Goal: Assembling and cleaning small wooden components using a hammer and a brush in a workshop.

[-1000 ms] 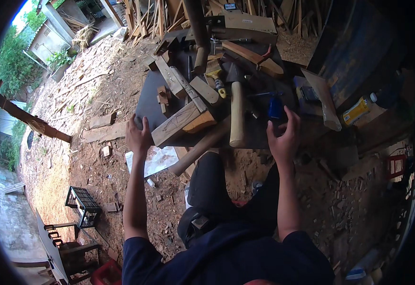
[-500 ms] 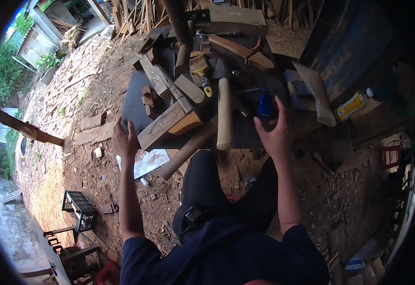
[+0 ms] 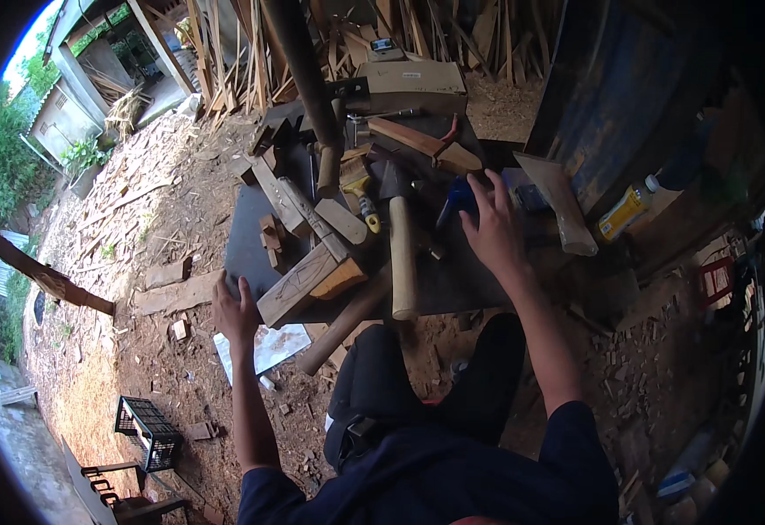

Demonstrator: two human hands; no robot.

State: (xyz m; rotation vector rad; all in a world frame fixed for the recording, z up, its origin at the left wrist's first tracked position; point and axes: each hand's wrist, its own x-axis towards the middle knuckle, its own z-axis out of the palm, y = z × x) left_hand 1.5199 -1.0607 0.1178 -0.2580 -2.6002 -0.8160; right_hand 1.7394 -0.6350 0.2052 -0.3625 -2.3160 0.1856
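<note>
hands over a cluttered dark workbench (image 3: 251,254): left hand (image 3: 235,311) open on its near-left edge, right hand (image 3: 494,229) open, fingers spread beside a blue tool (image 3: 459,198).

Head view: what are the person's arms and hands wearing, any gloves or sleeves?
No gloves: the left hand and right hand are bare, with no watch or rings visible. Both forearms are uncovered; short dark navy sleeves start at the upper arms. No markings show.

A single head-worn fisheye view looks steeply down from above the seated person's lap, facing forward over a dark flat work board (image 3: 251,249) strewn with wooden pieces. The board sits at arm's reach mid-frame; dirt ground curves away left, and stacked timber slats (image 3: 225,52) bend along the top rim.
</note>
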